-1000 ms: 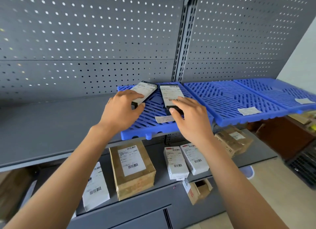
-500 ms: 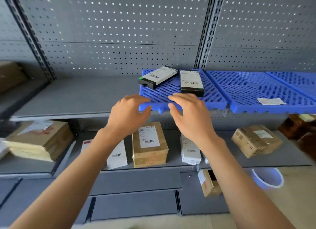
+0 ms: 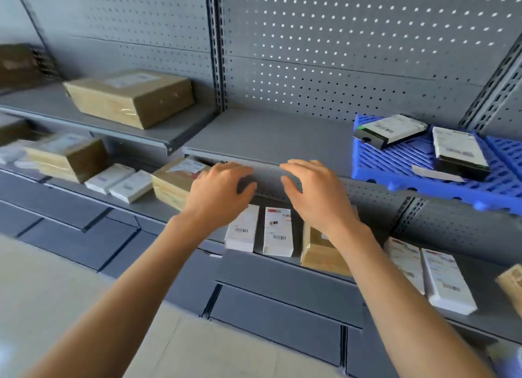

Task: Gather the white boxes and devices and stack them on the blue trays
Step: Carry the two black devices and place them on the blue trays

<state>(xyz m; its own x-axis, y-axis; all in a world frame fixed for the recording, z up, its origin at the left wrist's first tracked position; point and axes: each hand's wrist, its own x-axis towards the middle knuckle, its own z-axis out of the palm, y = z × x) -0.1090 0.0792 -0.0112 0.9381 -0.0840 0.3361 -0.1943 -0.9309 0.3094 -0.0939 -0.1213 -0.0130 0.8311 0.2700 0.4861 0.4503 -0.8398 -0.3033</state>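
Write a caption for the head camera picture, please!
Both empty hands, left hand and right hand, hover before grey shelves; two devices lie on the blue tray.

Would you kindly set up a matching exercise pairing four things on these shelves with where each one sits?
Things:
1. Black-edged device with green corner
2. Large brown cardboard parcel
3. Two upright white boxes with barcodes
4. Left hand

Places:
A. Lower shelf, below the hands
B. On the blue slatted tray
C. In the air before the grey shelf edge
D. Upper left shelf

Pairs: 1-B, 2-D, 3-A, 4-C
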